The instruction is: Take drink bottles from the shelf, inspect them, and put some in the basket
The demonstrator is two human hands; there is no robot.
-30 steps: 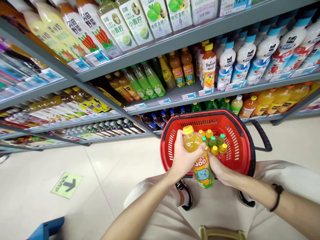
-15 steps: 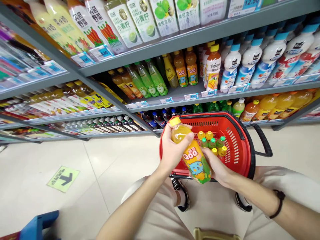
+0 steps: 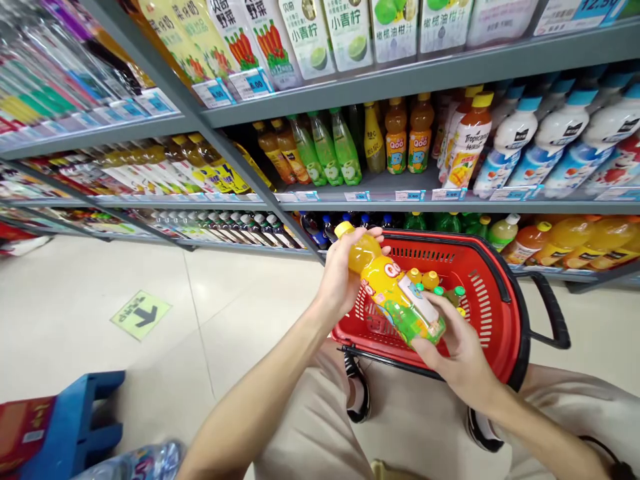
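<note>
A yellow-capped bottle of orange Qoo juice [image 3: 377, 270] is tilted between my two hands, its cap toward the upper left. My left hand [image 3: 343, 273] cups the neck and shoulder, with fingertips showing past the far side. Around the base, my right hand [image 3: 463, 353] grips with the thumb below and fingers above. A whitish panel on the label faces up. Beneath the bottle is a red shopping basket [image 3: 500, 320] with black rims, holding several small bottles [image 3: 430, 280] with yellow and green caps.
Grey shelves [image 3: 350, 100] of drinks stand ahead, with two Qoo bottles [image 3: 407, 137] on the middle level. The basket's black handle [image 3: 553, 313] sticks out right. A floor arrow sign [image 3: 141, 315] lies left, near a blue pallet [image 3: 83, 417].
The bottle has been turned so that the cat picture rolls away and a whitish panel shows. My right hand has moved down to its base. The view has shifted left.
</note>
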